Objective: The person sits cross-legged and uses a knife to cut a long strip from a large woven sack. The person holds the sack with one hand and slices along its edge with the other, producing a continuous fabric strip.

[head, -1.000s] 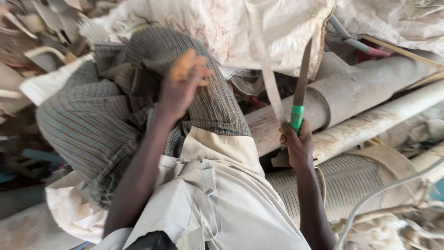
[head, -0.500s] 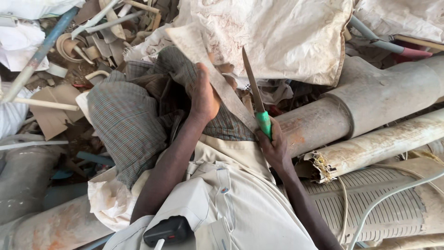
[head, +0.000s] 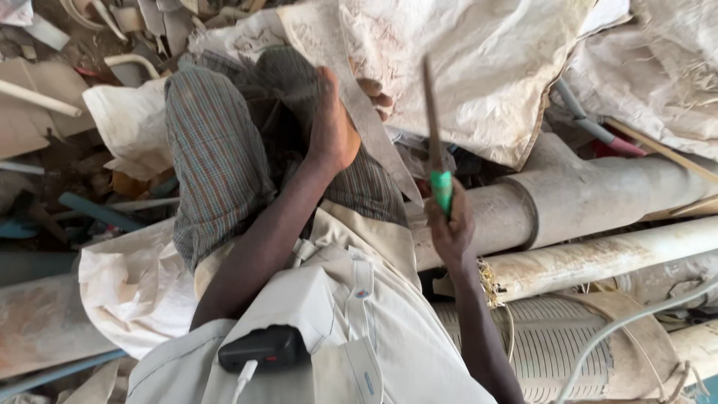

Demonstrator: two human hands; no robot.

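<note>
While pipes [head: 598,194] lie around, scrap [head: 112,30] litters ground.

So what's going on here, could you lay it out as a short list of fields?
place: a cluttered heap of pipes, sacks and scrap
left hand: grips a flat pale strip over the knee
right hand: holds a green-handled knife, blade pointing up
knife and strip: apart, not touching
lap: striped cloth
behind: big white sack
right side: grey pipes lying side by side
chest: small black device with a white cable
</note>
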